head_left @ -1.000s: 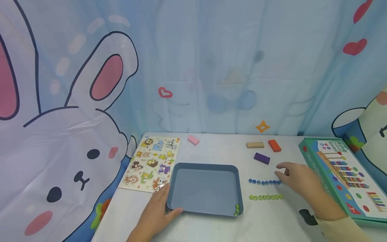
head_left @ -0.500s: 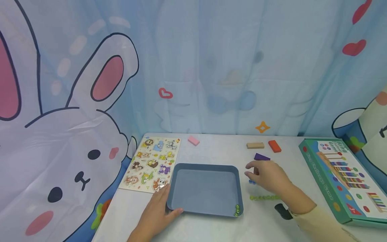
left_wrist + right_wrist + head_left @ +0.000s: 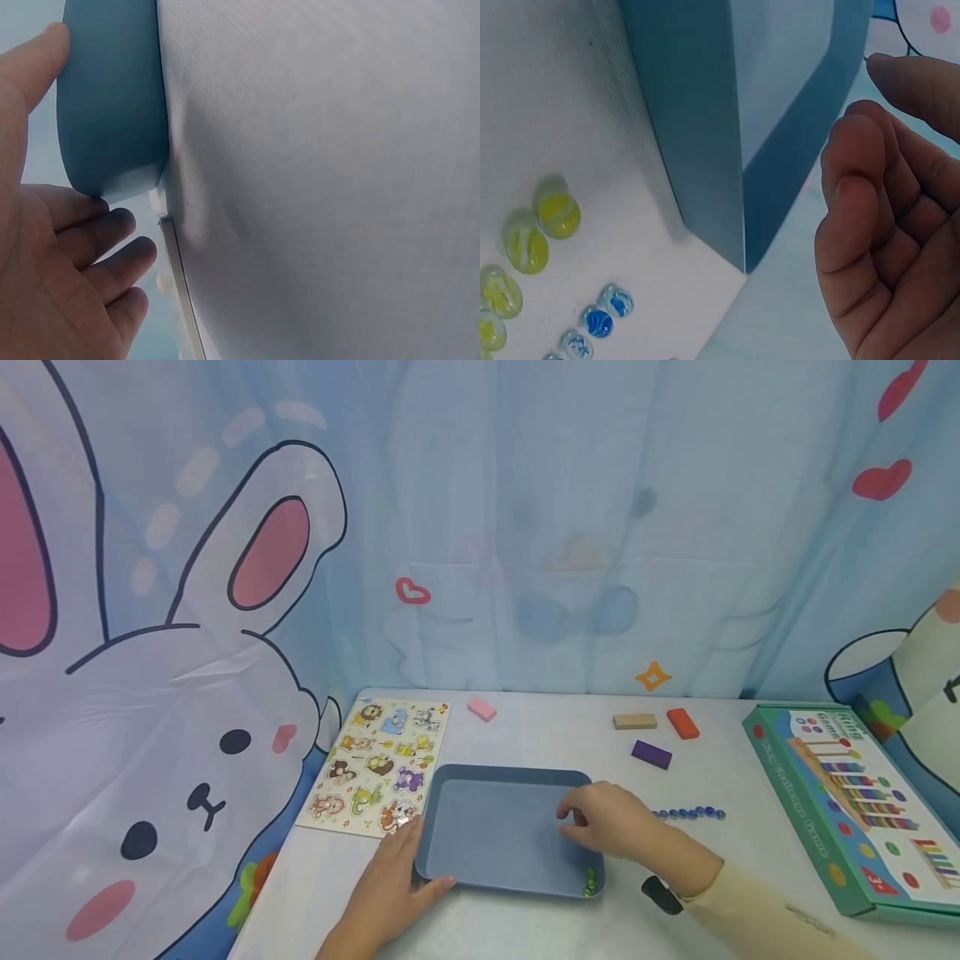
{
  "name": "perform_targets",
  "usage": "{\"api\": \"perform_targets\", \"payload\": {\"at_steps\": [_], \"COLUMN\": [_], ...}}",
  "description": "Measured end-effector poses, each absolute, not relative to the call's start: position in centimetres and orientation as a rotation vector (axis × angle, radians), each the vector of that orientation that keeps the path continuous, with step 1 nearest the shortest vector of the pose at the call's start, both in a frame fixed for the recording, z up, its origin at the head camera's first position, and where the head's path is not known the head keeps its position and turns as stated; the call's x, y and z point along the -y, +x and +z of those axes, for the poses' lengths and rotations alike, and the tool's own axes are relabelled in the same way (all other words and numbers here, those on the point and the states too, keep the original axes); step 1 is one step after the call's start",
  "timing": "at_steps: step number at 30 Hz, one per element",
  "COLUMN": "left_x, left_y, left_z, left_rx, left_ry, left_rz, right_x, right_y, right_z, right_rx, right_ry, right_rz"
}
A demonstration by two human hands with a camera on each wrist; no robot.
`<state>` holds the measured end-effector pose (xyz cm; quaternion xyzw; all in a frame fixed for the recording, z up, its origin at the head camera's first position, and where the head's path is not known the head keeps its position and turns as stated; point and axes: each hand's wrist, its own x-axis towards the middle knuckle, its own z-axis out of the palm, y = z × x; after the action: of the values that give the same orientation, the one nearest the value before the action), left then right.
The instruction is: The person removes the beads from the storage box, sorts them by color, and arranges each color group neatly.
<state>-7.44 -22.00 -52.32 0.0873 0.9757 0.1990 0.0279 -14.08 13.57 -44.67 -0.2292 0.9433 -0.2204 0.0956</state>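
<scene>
A shallow blue-grey tray (image 3: pixel 495 835) lies mid-table with several green marbles (image 3: pixel 590 882) in its front right corner. My left hand (image 3: pixel 386 889) rests against the tray's front left corner, fingers fairly straight and thumb along the front edge. Over the right side of the tray hovers my right hand (image 3: pixel 607 820). Its fingers (image 3: pixel 847 217) are loosely bent, the thumb stands apart, and nothing shows between them. To the tray's right runs a row of blue marbles (image 3: pixel 690 813), partly behind the hand. Yellow-green marbles (image 3: pixel 529 247) line up beside them in the right wrist view; the forearm covers them in the head view.
An animal puzzle board (image 3: pixel 375 768) lies left of the tray. Behind are a pink block (image 3: pixel 482 709), a tan block (image 3: pixel 635 722), a red-orange block (image 3: pixel 683 723) and a purple block (image 3: pixel 652 755). A green game box (image 3: pixel 855 802) stands at the right; a printed curtain hangs behind.
My right hand has moved left from the right end of the blue marble row, across the rows, to above the tray's right side. The left hand has stayed at the tray's corner.
</scene>
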Motion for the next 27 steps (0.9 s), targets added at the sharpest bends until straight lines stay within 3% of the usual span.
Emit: {"api": "perform_targets", "payload": {"at_steps": [27], "left_x": [22.0], "left_y": [-7.4], "left_z": [-52.1], "left_rx": [-3.01], "left_ry": [0.283], "left_rz": [0.616], "right_x": [-11.5], "right_y": [-13.6], "right_z": [-47.2], "right_rx": [-2.596], "right_ry": [-0.911], "right_rz": [-0.375]}}
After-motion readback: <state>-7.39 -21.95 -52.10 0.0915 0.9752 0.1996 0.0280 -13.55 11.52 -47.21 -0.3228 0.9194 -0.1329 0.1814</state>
